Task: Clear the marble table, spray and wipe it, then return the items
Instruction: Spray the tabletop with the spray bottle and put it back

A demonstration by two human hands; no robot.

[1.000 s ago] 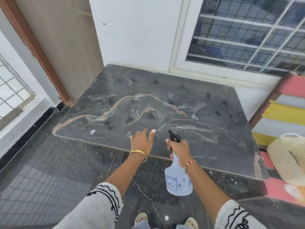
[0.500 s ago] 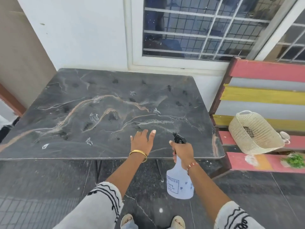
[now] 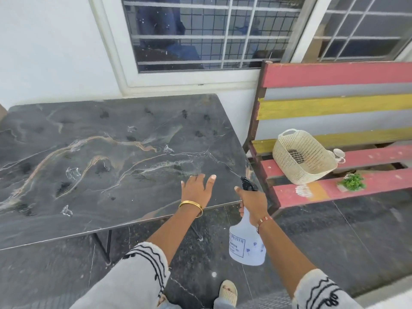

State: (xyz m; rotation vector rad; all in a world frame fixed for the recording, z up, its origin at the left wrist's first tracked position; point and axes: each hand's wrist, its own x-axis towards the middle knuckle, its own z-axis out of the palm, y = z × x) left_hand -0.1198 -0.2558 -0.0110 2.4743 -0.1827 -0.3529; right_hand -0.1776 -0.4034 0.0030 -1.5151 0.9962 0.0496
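Tabletop (image 3: pixel 111 166) was dark grey marble with white and tan-orange veins and black blotches. Spray bottle (image 3: pixel 247 246) was translucent white, black trigger head, blue print and small blue flowers. Bench (image 3: pixel 334 108) – slats striped red, grey and yellow, with worn paint. Basket (image 3: pixel 303 161) was cream, woven lattice. Plant (image 3: pixel 353 182) was green. Sleeves (image 3: pixel 138 275) were white with black wavy lines. Bangle (image 3: pixel 191 205) – gold. Floor (image 3: pixel 356 230) was dark speckled stone.

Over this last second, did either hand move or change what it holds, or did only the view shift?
Mostly the view swung right, bringing the bench, basket and small plant into sight. The left hand stays flat on the marble table; the right hand still grips the spray bottle. Nothing was picked up or released.
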